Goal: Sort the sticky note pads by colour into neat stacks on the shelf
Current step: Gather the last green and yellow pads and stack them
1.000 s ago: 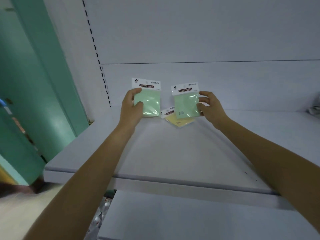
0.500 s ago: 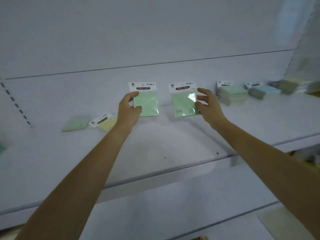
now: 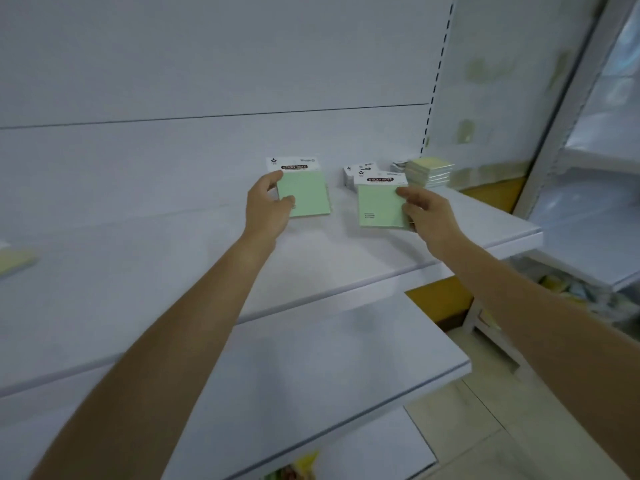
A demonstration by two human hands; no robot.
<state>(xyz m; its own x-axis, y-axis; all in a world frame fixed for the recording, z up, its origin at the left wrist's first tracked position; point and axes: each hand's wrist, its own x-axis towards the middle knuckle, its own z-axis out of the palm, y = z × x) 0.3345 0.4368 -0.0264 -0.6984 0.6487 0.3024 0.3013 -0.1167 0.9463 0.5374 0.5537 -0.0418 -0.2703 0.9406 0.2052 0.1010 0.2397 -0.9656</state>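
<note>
My left hand (image 3: 266, 206) and right hand (image 3: 424, 211) each pinch a green sticky note pad (image 3: 304, 195) above the shelf (image 3: 207, 271), left of the sorted stacks (image 3: 429, 171); I fear one slippery wrapper could slide out and knock them.

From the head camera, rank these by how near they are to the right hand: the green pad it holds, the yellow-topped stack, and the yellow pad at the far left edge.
1. Green pad held in the right hand.
2. Yellow-topped stack, just behind it near the shelf's right end.
3. Yellow pad, far across at the left edge.
</note>
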